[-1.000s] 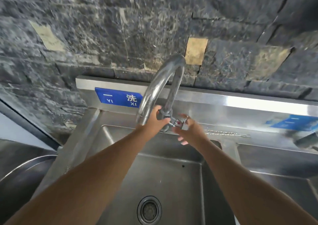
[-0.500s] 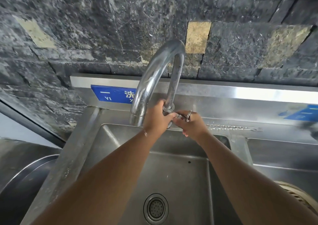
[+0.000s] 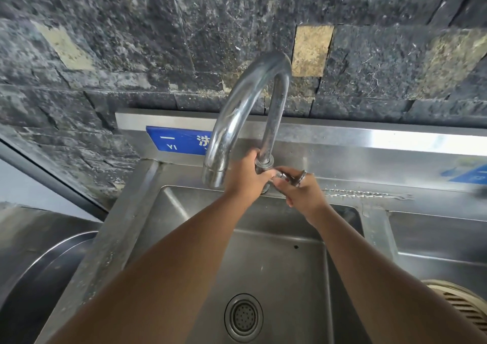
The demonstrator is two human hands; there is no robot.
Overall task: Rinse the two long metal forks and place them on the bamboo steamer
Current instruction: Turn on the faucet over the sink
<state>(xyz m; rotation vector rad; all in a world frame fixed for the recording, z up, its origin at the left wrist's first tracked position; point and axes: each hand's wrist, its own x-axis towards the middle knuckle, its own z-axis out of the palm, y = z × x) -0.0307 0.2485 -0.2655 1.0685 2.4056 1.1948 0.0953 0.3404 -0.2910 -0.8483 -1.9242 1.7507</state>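
**Both hands on the tap, forks lying on the ledge**

At the bottom centre, the round perforated drain [image 3: 243, 317] is sitting in the smooth steel sink basin [image 3: 276, 278]. The slatted bamboo steamer [image 3: 463, 306] is peeking in at the lower right edge. Your forearms are reaching up the middle. Your left hand [image 3: 245, 179] is curling its fingers round the base of the curved chrome gooseneck tap [image 3: 245, 106]. Just beside it, your right hand [image 3: 303, 195] is pinching the small tap handle [image 3: 286, 175]. The long metal forks [image 3: 369, 194] are lying flat on the wet steel ledge [image 3: 342, 181] right of your hands, thin and twisted-looking. Farther back, a blue sign [image 3: 179, 139] is showing beneath the rough dark stone wall [image 3: 158, 40].
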